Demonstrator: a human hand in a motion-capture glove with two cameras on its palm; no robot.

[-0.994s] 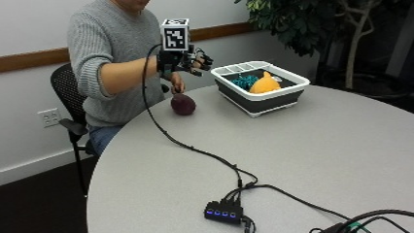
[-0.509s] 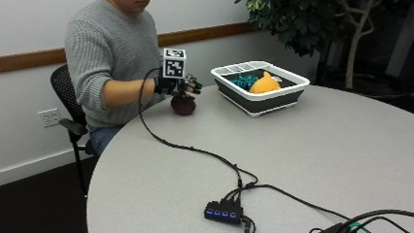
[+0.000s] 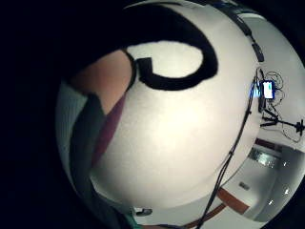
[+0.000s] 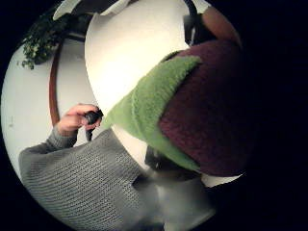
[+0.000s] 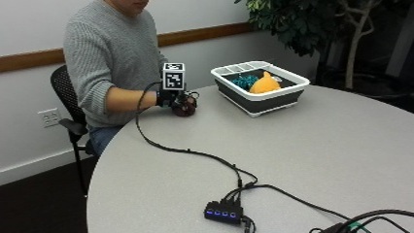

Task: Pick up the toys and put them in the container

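Now: gloved grip (image 5: 173,99) curled around maroon plush toy (image 5: 185,106) near the bench (image 5: 336,160) edge.
Beyond, white-rimmed container (image 5: 260,86) holds an orange toy (image 5: 265,83) and a teal toy (image 5: 244,80).

Right hand (image 5: 173,99) covers most of the maroon toy (image 5: 186,107); finger posture on it unresolved. Teal item (image 5: 244,80) in the container (image 5: 271,102) too small to identify. Bench (image 5: 336,160) cut off at frame edge.

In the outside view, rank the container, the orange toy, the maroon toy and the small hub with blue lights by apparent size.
1. Container, clearly largest.
2. Orange toy, in the container.
3 and 4. Maroon toy and hub: unsure. The gloved right hand covers much of the toy, and the hub sits nearer the camera.
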